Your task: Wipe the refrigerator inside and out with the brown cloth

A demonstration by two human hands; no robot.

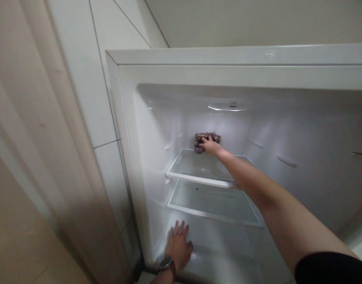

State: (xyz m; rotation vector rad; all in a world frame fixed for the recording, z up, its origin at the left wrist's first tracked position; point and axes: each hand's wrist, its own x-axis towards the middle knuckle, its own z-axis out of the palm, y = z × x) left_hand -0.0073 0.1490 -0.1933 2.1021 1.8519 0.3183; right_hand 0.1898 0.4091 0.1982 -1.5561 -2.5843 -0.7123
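Note:
My right hand (209,146) reaches deep into a white refrigerator (157,130) and presses a bunched, dark patterned cloth (198,150) against its back wall, above the top shelf. The fingers spread over the cloth and grip it. Lower down, my left hand (178,244) lies palm down with its fingers stretched out, holding nothing. It seems to rest on a pale inner surface near the left wall, below the shelves. A watch (165,263) with a red-brown strap is on the left wrist.
Two glass shelves with white rims, the upper shelf (201,180) and the lower shelf (213,215), span the interior. A light fitting (226,107) sits above. Shelf ledges (286,161) jut from the right wall. White tiles (107,169) and a beige panel (51,138) stand to the left.

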